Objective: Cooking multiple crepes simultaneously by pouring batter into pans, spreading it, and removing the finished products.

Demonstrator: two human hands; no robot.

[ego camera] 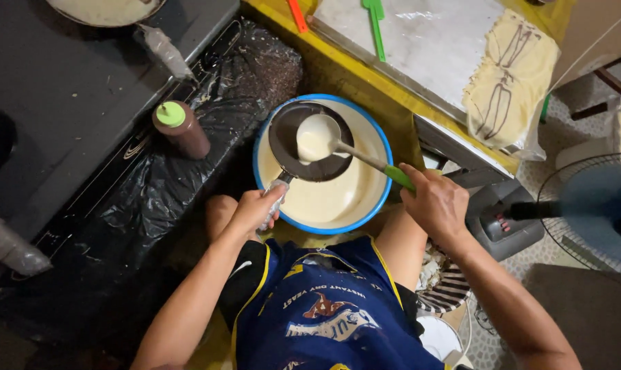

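A wide bowl with a blue rim point(382, 140) holds pale batter and sits in front of my knees. My left hand point(255, 209) grips the wrapped handle of a small dark pan point(293, 154), held level over the bowl. My right hand point(435, 202) holds a ladle by its green handle point(398, 177). The ladle's cup point(317, 137), full of batter, rests over the pan's middle.
A brown squeeze bottle with a green cap point(180, 128) stands on black plastic sheeting to the left, beside a dark stove top point(70, 89). Behind the bowl a metal tray point(427, 41) carries thin crepes with dark drizzle point(509, 79). A fan point(591, 205) stands at the right.
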